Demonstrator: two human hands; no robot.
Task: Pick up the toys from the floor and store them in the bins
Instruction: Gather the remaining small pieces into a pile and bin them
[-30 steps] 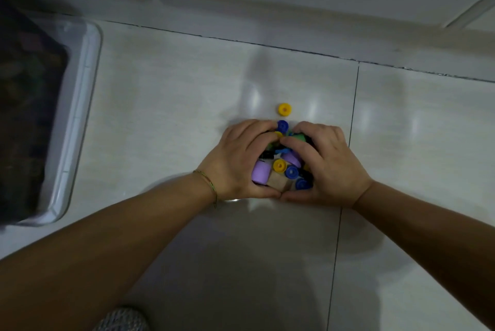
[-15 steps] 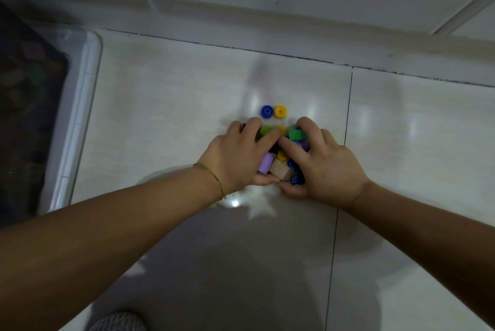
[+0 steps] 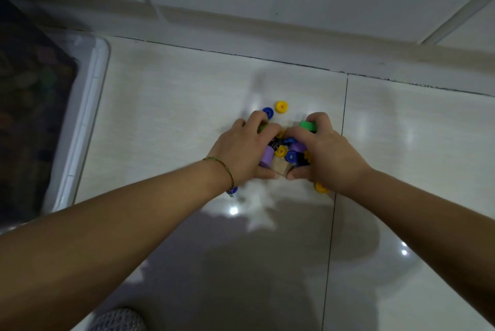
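Carefully: scoop the toy pile [image 3: 284, 152], right of the bin [image 3: 88, 105], from underneath; light, hard, loose, spill-prone. Clasped between curled left hand [image 3: 242, 152] and right hand [image 3: 325, 153].

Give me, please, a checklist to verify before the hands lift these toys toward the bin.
1. Hands enclose the pile: ok. The left hand and right hand cup the toy pile from both sides.
2. All toys gathered: not ok. A blue wheel and yellow wheel lie beyond the hands; a blue piece and yellow piece lie by the wrists.
3. Bin location known: ok. The bin stands at the left.
4. Room in bin: cannot tell; its inside is dark.
5. Support under the pile: cannot tell; hidden.
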